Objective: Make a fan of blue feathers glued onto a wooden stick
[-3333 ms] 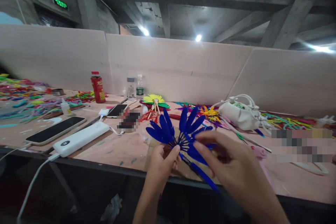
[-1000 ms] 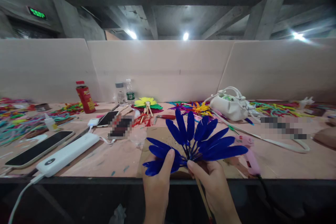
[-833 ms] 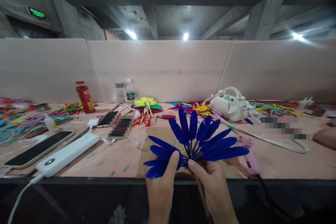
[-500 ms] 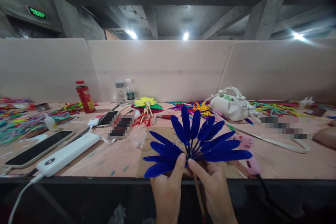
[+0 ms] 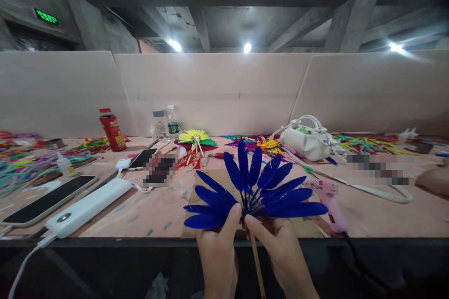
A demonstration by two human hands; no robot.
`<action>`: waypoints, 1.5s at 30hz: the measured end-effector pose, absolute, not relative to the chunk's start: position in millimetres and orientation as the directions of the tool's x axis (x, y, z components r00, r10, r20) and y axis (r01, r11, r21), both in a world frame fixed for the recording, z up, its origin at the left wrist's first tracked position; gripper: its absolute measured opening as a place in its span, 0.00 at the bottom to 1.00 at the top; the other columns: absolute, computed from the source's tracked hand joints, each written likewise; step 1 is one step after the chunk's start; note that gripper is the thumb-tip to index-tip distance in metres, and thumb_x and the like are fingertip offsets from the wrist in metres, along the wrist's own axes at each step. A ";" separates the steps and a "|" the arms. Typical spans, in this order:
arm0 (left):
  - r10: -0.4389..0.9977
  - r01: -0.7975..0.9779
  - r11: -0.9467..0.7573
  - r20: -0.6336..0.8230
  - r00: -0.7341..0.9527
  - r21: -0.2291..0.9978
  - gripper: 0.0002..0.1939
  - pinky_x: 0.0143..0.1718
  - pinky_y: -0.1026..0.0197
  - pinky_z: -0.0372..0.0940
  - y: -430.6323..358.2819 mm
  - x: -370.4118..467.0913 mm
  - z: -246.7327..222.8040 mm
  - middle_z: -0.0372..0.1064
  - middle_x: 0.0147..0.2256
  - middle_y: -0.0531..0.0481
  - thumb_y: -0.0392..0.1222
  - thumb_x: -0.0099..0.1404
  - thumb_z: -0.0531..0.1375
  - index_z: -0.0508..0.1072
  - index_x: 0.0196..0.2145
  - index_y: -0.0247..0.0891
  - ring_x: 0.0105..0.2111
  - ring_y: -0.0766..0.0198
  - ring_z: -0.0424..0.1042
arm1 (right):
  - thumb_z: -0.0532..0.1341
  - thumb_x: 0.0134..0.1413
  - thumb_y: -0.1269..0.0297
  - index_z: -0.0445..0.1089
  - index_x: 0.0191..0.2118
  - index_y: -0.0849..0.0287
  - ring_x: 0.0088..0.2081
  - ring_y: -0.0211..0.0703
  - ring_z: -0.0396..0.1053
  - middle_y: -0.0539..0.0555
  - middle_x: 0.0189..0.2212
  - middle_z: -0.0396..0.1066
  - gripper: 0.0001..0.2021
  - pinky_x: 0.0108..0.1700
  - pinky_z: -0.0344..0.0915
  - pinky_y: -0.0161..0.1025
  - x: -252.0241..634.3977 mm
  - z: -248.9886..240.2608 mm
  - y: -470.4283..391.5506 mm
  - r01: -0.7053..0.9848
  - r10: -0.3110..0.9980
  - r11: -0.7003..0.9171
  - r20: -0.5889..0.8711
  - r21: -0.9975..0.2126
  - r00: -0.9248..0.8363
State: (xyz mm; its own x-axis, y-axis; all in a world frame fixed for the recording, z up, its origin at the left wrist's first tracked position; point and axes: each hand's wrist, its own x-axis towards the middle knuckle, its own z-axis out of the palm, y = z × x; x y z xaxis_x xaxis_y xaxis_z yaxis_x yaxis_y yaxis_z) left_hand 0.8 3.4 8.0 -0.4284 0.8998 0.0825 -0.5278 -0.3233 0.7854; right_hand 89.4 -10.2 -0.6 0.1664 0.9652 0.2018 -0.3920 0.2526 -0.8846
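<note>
Both my hands grip a fan of dark blue feathers at its base, above the table's front edge. My left hand pinches the left side, its thumb pressed beside the point where the quills meet. On the other side my right hand is closed on the base, thumb tip near the left thumb. A thin wooden stick runs down from the quills between my hands. The fingers behind the feathers are partly hidden. Under the fan lies a piece of brown cardboard.
A pink glue gun lies right of the cardboard. Behind are a yellow feather fan and a white handbag. A white power bank, a phone and a red bottle occupy the left. Another person's arm shows at far right.
The feather fan and both my hands have shifted slightly left. My thumbs remain pressed at the base; the grip looks the same.
</note>
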 end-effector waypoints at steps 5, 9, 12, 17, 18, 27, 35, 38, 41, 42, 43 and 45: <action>0.887 -0.481 -0.357 0.130 -0.443 0.800 0.21 0.48 0.54 0.75 0.0 -2.3 10.4 0.83 0.39 0.45 0.41 0.50 0.76 0.82 0.42 0.35 0.42 0.51 0.82 | 0.77 0.46 0.51 0.83 0.43 0.55 0.38 0.48 0.78 0.56 0.39 0.83 0.19 0.38 0.75 0.38 94.0 -1.5 -9.4 -0.425 0.971 0.239 0.219 -0.873 0.095; 0.896 -0.474 -0.371 0.174 -0.409 0.799 0.19 0.50 0.54 0.74 -3.6 -1.6 12.5 0.84 0.39 0.45 0.43 0.53 0.75 0.82 0.42 0.35 0.43 0.51 0.81 | 0.76 0.49 0.53 0.83 0.41 0.54 0.37 0.47 0.78 0.55 0.38 0.83 0.16 0.37 0.75 0.37 94.3 -2.2 -9.5 -0.423 0.969 0.248 0.218 -0.872 0.119; 0.924 -0.455 -0.325 0.177 -0.339 0.829 0.15 0.46 0.55 0.76 -4.4 -1.0 13.5 0.84 0.35 0.44 0.45 0.53 0.75 0.84 0.36 0.33 0.41 0.49 0.82 | 0.76 0.48 0.53 0.83 0.42 0.53 0.38 0.49 0.79 0.54 0.38 0.84 0.16 0.42 0.76 0.40 93.4 -2.1 -9.7 -0.430 0.965 0.260 0.217 -0.865 0.146; 0.919 -0.406 -0.297 0.144 -0.368 0.864 0.13 0.40 0.56 0.77 -3.1 -1.0 12.5 0.83 0.29 0.44 0.46 0.51 0.75 0.84 0.31 0.33 0.35 0.50 0.82 | 0.76 0.49 0.53 0.83 0.43 0.56 0.39 0.53 0.80 0.58 0.39 0.83 0.18 0.41 0.77 0.44 93.0 -2.4 -9.7 -0.422 0.966 0.256 0.216 -0.870 0.142; 0.921 -0.412 -0.289 0.134 -0.365 0.864 0.13 0.39 0.56 0.77 -3.0 -0.9 12.5 0.82 0.28 0.44 0.46 0.51 0.75 0.84 0.30 0.33 0.34 0.50 0.82 | 0.75 0.49 0.53 0.83 0.43 0.57 0.38 0.54 0.80 0.58 0.39 0.83 0.17 0.38 0.77 0.43 92.9 -2.3 -9.8 -0.418 0.967 0.253 0.215 -0.873 0.137; 0.934 -0.465 -0.255 0.091 -0.347 0.848 0.15 0.37 0.55 0.77 -3.0 0.2 13.8 0.82 0.28 0.44 0.45 0.48 0.76 0.83 0.30 0.32 0.32 0.49 0.82 | 0.76 0.48 0.54 0.83 0.38 0.57 0.34 0.51 0.79 0.56 0.34 0.83 0.14 0.36 0.76 0.42 90.4 -0.7 -10.5 -0.413 0.960 0.268 0.205 -0.871 0.190; 0.933 -0.509 -0.267 0.088 -0.349 0.818 0.18 0.44 0.54 0.77 0.0 2.3 10.0 0.84 0.36 0.41 0.43 0.49 0.76 0.84 0.37 0.32 0.39 0.48 0.83 | 0.74 0.51 0.53 0.83 0.40 0.57 0.31 0.47 0.75 0.55 0.32 0.82 0.14 0.33 0.73 0.39 92.6 -7.7 -7.0 -0.372 0.951 0.300 0.243 -0.878 0.194; 0.945 -0.530 -0.238 0.067 -0.322 0.814 0.17 0.33 0.56 0.77 0.4 3.6 8.6 0.84 0.32 0.43 0.43 0.49 0.76 0.83 0.35 0.32 0.32 0.50 0.83 | 0.74 0.51 0.52 0.83 0.38 0.58 0.30 0.47 0.75 0.55 0.30 0.81 0.15 0.34 0.73 0.40 94.0 -9.3 -5.2 -0.353 0.950 0.305 0.260 -0.884 0.171; 0.954 -0.535 -0.221 0.066 -0.293 0.816 0.15 0.23 0.59 0.73 0.7 4.7 8.7 0.81 0.26 0.47 0.45 0.49 0.76 0.82 0.32 0.33 0.24 0.54 0.80 | 0.74 0.51 0.52 0.83 0.38 0.58 0.28 0.45 0.74 0.55 0.30 0.81 0.15 0.31 0.71 0.38 93.7 -8.8 -5.4 -0.348 0.952 0.297 0.248 -0.889 0.178; 0.951 -0.533 -0.227 0.068 -0.302 0.815 0.15 0.25 0.59 0.74 0.8 5.1 8.9 0.81 0.26 0.47 0.44 0.49 0.76 0.83 0.32 0.33 0.25 0.54 0.80 | 0.74 0.51 0.52 0.83 0.38 0.58 0.28 0.45 0.73 0.55 0.30 0.81 0.15 0.31 0.71 0.38 93.2 -8.1 -5.9 -0.352 0.952 0.294 0.240 -0.888 0.189; 0.946 -0.529 -0.239 0.071 -0.318 0.814 0.15 0.30 0.58 0.76 1.1 5.3 9.1 0.82 0.28 0.46 0.44 0.49 0.76 0.83 0.32 0.33 0.28 0.53 0.81 | 0.74 0.51 0.52 0.83 0.38 0.58 0.28 0.45 0.73 0.55 0.30 0.81 0.15 0.31 0.71 0.38 92.7 -7.2 -6.6 -0.358 0.951 0.294 0.234 -0.886 0.201; 0.937 -0.520 -0.254 0.074 -0.342 0.816 0.15 0.35 0.57 0.76 1.7 5.8 9.0 0.83 0.30 0.45 0.42 0.48 0.76 0.83 0.33 0.33 0.31 0.53 0.82 | 0.74 0.50 0.52 0.84 0.38 0.57 0.29 0.46 0.74 0.54 0.29 0.81 0.15 0.33 0.72 0.39 91.8 -5.3 -7.6 -0.367 0.950 0.294 0.229 -0.883 0.211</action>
State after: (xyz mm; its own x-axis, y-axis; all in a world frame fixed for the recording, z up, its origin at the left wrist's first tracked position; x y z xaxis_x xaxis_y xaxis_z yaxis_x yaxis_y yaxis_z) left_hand 5.8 1.7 9.0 -0.3419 0.9368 0.0742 -0.5196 -0.2542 0.8157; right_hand 91.8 -7.6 -5.3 0.2111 0.9503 0.2289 -0.3667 0.2940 -0.8827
